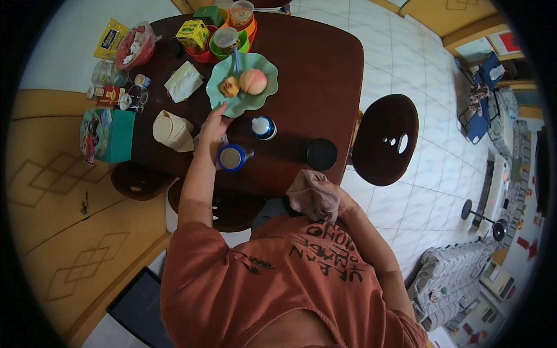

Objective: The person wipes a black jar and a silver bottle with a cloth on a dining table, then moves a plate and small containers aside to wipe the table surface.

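Observation:
My left hand (216,123) reaches over the table and holds the near rim of a green scalloped plate (243,104). On the plate lie a whole peach (253,81) and a smaller, partly eaten or cut fruit (229,87); a purple-handled utensil (236,61) lies at its far side. My right hand (341,198) grips a crumpled brownish cloth (311,195) near the table's front edge. A blue-and-white pump bottle (263,128) stands just right of the plate's near edge. Closer to me is a blue-rimmed jar or cup (231,157). Part of another patterned cloth (223,138) shows beside my left wrist.
On the dark wooden table (313,78) are a black round container (321,154), a beige cloth or paper bundle (172,130), a folded packet (184,81) and, at the back, colourful trays (248,39). Glass jars and a teal box (118,135) line the left. A chair (384,139) stands right.

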`<state>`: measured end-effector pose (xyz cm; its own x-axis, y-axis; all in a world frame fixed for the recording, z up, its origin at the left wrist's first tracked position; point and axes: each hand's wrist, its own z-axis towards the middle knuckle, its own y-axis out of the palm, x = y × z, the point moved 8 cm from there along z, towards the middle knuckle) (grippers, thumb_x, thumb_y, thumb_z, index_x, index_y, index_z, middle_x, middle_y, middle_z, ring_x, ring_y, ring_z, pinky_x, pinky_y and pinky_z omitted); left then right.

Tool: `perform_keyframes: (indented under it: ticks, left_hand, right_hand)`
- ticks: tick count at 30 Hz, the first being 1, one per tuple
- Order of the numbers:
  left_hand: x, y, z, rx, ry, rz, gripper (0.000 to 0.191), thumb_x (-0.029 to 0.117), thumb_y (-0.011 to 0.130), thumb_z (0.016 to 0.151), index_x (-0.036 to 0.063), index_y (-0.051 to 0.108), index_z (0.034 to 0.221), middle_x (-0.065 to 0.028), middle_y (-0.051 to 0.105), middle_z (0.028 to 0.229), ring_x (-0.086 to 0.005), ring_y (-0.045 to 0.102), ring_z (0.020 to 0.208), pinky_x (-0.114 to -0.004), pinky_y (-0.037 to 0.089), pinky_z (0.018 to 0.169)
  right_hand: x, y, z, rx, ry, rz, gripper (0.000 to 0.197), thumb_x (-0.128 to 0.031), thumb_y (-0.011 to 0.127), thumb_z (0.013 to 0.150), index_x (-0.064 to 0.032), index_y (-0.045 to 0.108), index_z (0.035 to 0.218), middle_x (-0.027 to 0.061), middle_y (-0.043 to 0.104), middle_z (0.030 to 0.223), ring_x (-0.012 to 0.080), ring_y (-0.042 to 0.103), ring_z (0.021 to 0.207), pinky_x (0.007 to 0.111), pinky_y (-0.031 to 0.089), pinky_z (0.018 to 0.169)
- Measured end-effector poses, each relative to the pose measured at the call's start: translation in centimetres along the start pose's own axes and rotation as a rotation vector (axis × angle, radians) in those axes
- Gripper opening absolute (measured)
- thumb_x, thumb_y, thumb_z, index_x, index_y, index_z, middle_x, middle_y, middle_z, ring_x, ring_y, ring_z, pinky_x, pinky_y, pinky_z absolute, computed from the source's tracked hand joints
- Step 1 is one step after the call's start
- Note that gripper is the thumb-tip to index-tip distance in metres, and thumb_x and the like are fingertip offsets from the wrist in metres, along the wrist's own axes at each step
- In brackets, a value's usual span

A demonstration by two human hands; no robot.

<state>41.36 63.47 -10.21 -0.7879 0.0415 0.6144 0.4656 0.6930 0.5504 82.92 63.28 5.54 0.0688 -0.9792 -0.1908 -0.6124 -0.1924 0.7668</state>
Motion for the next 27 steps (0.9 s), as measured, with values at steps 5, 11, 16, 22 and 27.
perform_keyframes:
  ticks: [5,11,16,22,27]
  left_hand:
    - [0.6,1.3,-1.8,-0.033,-0.03,0.003,0.045,0.017,0.06,0.103,-0.0004,0.044,0.142,-0.0162,0.056,0.14,-0.0326,0.061,0.123,-0.048,0.053,0.107]
    - [3.4,1.9,-3.9,-0.071,-0.045,-0.132,0.052,0.014,0.057,0.103,-0.0045,0.035,0.146,-0.0236,0.048,0.146,-0.0444,0.053,0.131,-0.058,0.051,0.108]
    - [10.3,6.3,-8.4,-0.132,-0.026,-0.152,0.057,0.012,0.056,0.103,-0.0063,0.028,0.15,-0.0318,0.039,0.151,-0.059,0.039,0.135,-0.057,0.056,0.102]
    - [18.4,13.8,-16.1,-0.147,-0.078,-0.373,0.056,0.015,0.049,0.107,-0.0009,0.024,0.154,-0.0308,0.022,0.16,-0.0608,0.03,0.14,-0.06,0.052,0.107]
    - [23.3,20.6,-23.5,-0.262,-0.13,-0.546,0.054,0.018,0.048,0.108,-0.0007,0.027,0.155,-0.0296,0.026,0.159,-0.0507,0.024,0.148,-0.057,0.049,0.11]
  right_hand:
    - [-0.3,-0.4,0.0,0.022,0.005,-0.045,0.039,-0.029,0.068,0.097,-0.0054,0.062,0.127,0.01,0.07,0.112,0.021,0.07,0.097,0.035,0.059,0.085]
    - [-1.0,1.4,0.2,-0.153,-0.011,-0.089,0.039,-0.03,0.067,0.098,-0.0046,0.062,0.126,0.0114,0.07,0.11,0.0206,0.07,0.093,0.033,0.06,0.079]
    - [-1.4,2.1,0.3,-0.197,-0.016,-0.041,0.041,-0.03,0.067,0.098,-0.0014,0.059,0.127,0.0144,0.068,0.117,0.0214,0.069,0.1,0.035,0.059,0.085]
    - [-1.8,3.3,0.1,-0.25,0.013,-0.157,0.043,-0.033,0.07,0.097,0.0002,0.063,0.123,0.0139,0.069,0.116,0.0207,0.069,0.098,0.034,0.059,0.084]
    - [-0.3,2.5,0.4,-0.26,0.076,-0.271,0.038,-0.03,0.067,0.099,0.0,0.063,0.122,0.0107,0.069,0.113,0.0171,0.07,0.096,0.031,0.06,0.081]
